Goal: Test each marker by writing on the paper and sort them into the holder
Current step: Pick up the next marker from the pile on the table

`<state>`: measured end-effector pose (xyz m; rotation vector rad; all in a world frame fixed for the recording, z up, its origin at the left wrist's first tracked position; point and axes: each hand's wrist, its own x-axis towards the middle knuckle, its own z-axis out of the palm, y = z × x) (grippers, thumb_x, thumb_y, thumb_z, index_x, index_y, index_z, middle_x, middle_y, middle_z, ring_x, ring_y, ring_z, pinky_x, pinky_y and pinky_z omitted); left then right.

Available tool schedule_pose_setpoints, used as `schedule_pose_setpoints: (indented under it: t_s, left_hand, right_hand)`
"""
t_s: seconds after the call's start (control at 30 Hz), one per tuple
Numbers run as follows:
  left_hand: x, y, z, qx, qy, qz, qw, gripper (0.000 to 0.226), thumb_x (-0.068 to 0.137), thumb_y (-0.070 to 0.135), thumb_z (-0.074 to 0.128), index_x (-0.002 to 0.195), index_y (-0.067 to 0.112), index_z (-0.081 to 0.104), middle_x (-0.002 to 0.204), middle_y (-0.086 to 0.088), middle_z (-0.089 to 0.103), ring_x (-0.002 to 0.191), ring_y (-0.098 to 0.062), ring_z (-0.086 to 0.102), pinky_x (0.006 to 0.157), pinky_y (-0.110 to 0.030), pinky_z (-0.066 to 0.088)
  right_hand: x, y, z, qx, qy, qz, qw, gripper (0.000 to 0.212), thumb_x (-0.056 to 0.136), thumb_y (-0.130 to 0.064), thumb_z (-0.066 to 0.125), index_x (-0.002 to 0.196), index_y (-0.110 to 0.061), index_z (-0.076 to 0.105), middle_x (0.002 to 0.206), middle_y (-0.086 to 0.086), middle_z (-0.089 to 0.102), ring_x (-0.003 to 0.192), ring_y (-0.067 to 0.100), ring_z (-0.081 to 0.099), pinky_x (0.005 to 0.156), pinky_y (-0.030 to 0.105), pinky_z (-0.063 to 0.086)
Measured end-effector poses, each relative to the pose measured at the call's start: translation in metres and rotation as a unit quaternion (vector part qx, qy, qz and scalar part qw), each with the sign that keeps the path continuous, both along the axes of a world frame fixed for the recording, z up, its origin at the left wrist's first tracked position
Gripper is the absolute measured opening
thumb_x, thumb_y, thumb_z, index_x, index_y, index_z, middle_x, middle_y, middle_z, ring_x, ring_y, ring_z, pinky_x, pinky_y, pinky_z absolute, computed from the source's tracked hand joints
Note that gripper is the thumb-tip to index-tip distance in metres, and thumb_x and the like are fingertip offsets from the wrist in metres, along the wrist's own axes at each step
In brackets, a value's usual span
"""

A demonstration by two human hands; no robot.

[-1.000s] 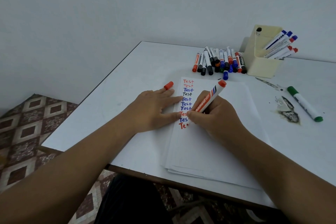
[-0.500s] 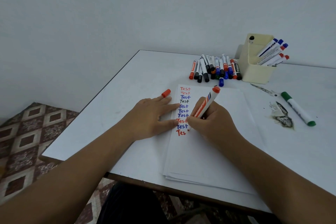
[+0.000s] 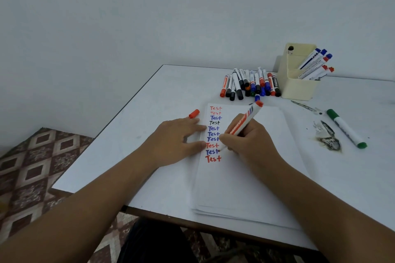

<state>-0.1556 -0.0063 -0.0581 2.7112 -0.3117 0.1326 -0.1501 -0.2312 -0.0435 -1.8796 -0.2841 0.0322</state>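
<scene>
My right hand (image 3: 251, 141) grips a red marker (image 3: 243, 123) with its tip just above the paper (image 3: 245, 177), beside a column of "Test" words in red, blue and black. The lowest word is a full red "Test". My left hand (image 3: 175, 141) lies flat on the paper's left edge, with the red cap (image 3: 194, 113) held between its fingertips. A pile of several capped markers (image 3: 250, 84) lies at the back of the table. The cream holder (image 3: 298, 77) next to the pile has several blue and red markers in its right compartment.
A green marker (image 3: 346, 128) lies on the table at the right, beside a dark scorch mark (image 3: 327, 136). A loose blue cap (image 3: 257, 98) sits in front of the pile. The table's left and near edges drop to a patterned floor (image 3: 32, 166).
The red word at the bottom of the column has grown from "Te" to a full "Test". The marker tip has risen slightly off that word. My view has tilted up.
</scene>
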Motion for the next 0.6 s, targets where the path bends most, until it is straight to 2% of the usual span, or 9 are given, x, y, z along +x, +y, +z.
schedule_pose_setpoints:
  t_s: [0.1,0.17,0.2,0.27,0.33,0.37,0.47,0.6]
  left_hand:
    - [0.006,0.001,-0.002,-0.068,-0.049,0.056,0.995,0.034,0.090,0.050,0.064,0.121,0.036,0.063,0.124,0.018,0.061,0.111,-0.001,0.055,0.097,-0.027,0.045]
    - [0.013,0.001,0.000,-0.098,-0.069,0.097,0.988,0.023,0.091,0.042,0.066,0.112,0.034,0.061,0.111,0.015,0.058,0.095,-0.001,0.057,0.085,-0.025,0.048]
    - [0.018,0.001,0.001,-0.100,-0.076,0.114,0.985,0.023,0.091,0.041,0.066,0.112,0.033,0.059,0.112,0.014,0.056,0.092,-0.001,0.058,0.083,-0.024,0.048]
    - [0.029,-0.001,0.003,-0.071,-0.083,0.141,0.984,0.034,0.092,0.043,0.064,0.122,0.029,0.057,0.122,0.010,0.053,0.093,-0.005,0.060,0.086,-0.026,0.050]
    - [0.042,-0.004,0.003,-0.029,-0.085,0.154,0.984,0.043,0.093,0.045,0.061,0.130,0.024,0.056,0.127,0.003,0.056,0.106,-0.015,0.060,0.095,-0.034,0.050]
    - [0.048,-0.006,0.003,-0.010,-0.086,0.153,0.984,0.041,0.094,0.045,0.059,0.127,0.021,0.059,0.123,0.001,0.059,0.108,-0.018,0.059,0.096,-0.036,0.049]
    - [0.061,-0.009,0.000,0.018,-0.091,0.141,0.986,0.029,0.098,0.040,0.055,0.102,0.017,0.072,0.094,0.001,0.067,0.090,-0.017,0.061,0.083,-0.037,0.053]
    - [0.061,-0.009,-0.001,-0.028,-0.101,0.117,0.988,0.018,0.098,0.031,0.059,0.109,0.026,0.072,0.100,0.010,0.068,0.092,-0.007,0.057,0.085,-0.026,0.047]
  right_hand:
    - [0.006,-0.004,0.002,0.138,0.058,-0.004,0.989,0.009,0.087,-0.008,0.075,0.089,-0.007,0.067,0.067,0.008,0.067,0.059,0.016,0.059,0.060,0.030,0.051]
    - [0.011,-0.005,0.002,0.220,0.106,-0.009,0.970,0.014,0.087,-0.004,0.075,0.095,-0.007,0.066,0.077,0.013,0.069,0.067,0.020,0.062,0.065,0.033,0.054]
    - [0.013,-0.005,0.002,0.251,0.123,-0.007,0.960,0.014,0.087,-0.002,0.075,0.096,-0.007,0.065,0.082,0.014,0.070,0.071,0.021,0.064,0.067,0.033,0.056]
    - [0.014,-0.007,0.003,0.294,0.141,0.000,0.945,0.011,0.088,0.002,0.071,0.094,-0.004,0.067,0.087,0.016,0.070,0.075,0.022,0.065,0.068,0.032,0.058]
    - [0.014,-0.009,0.004,0.342,0.154,0.000,0.927,0.009,0.091,0.005,0.064,0.093,-0.003,0.067,0.086,0.018,0.070,0.075,0.023,0.066,0.070,0.033,0.061]
    - [0.014,-0.010,0.004,0.372,0.164,-0.005,0.914,0.010,0.093,0.006,0.060,0.095,-0.003,0.066,0.083,0.018,0.069,0.074,0.024,0.067,0.071,0.035,0.062]
    - [0.016,-0.012,0.007,0.442,0.197,-0.031,0.874,0.011,0.095,0.003,0.056,0.095,-0.003,0.066,0.080,0.018,0.069,0.072,0.023,0.068,0.070,0.036,0.063]
    - [0.018,-0.013,0.009,0.450,0.197,-0.063,0.869,0.009,0.092,0.000,0.065,0.093,-0.008,0.069,0.075,0.010,0.069,0.067,0.019,0.065,0.063,0.030,0.061]
